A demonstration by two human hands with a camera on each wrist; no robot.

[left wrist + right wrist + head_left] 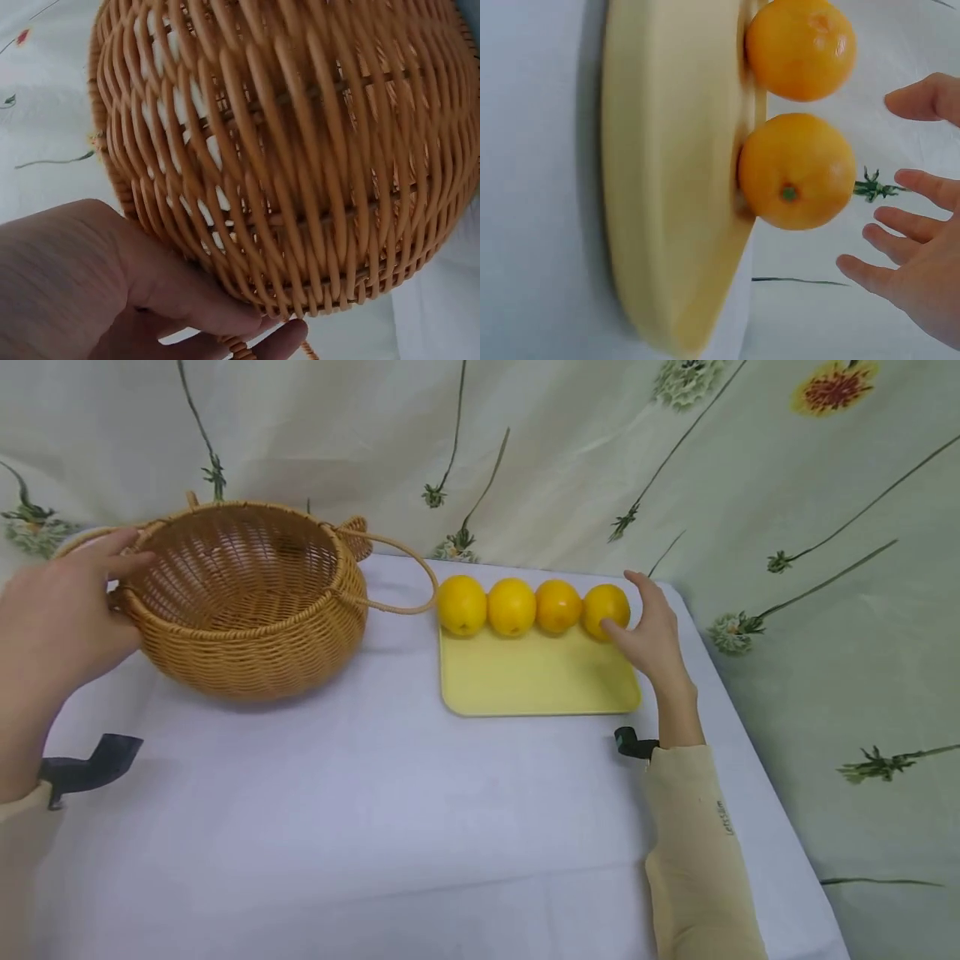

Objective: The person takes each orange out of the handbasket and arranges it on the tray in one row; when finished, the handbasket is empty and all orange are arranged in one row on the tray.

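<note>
A round wicker basket stands at the left of the table, its inside bare as far as I see. My left hand grips its left edge; in the left wrist view thumb and fingers close round the woven side near a handle. On a yellow tray, several oranges sit in a row along the far edge. My right hand reaches over the rightmost orange, thumb and fingers spread. The right wrist view shows those fingers apart from that orange.
A loop handle sticks out from the basket toward the tray. White cloth covers the table, and a flower-printed curtain hangs behind it. Dark wrist mounts jut from both wrists.
</note>
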